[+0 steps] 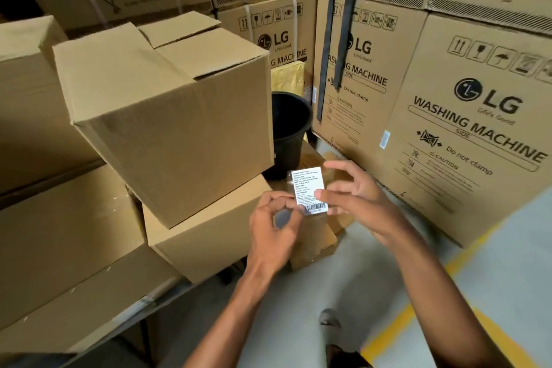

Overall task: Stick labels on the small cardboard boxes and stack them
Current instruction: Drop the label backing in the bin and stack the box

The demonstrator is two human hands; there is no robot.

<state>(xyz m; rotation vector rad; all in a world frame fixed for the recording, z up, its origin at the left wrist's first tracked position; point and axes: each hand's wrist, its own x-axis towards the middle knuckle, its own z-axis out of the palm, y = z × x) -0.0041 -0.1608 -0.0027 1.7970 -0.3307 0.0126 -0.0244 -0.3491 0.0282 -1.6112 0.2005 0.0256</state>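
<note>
A white printed label (307, 188) with a barcode at its bottom is held up in front of me between both hands. My left hand (276, 225) pinches its lower left corner with curled fingers. My right hand (355, 193) pinches its right edge between thumb and fingers, the other fingers spread. A plain cardboard box (167, 116) with a loose top flap sits on another box (209, 236) to the left of my hands. Below the label lies a small brown cardboard piece (321, 240).
Tall LG washing machine cartons (466, 116) wall the right and back. A black bucket (288, 128) stands behind the label. More boxes (59, 236) fill the left. A grey floor with a yellow stripe (397, 326) lies below, with a foot (330, 320) on it.
</note>
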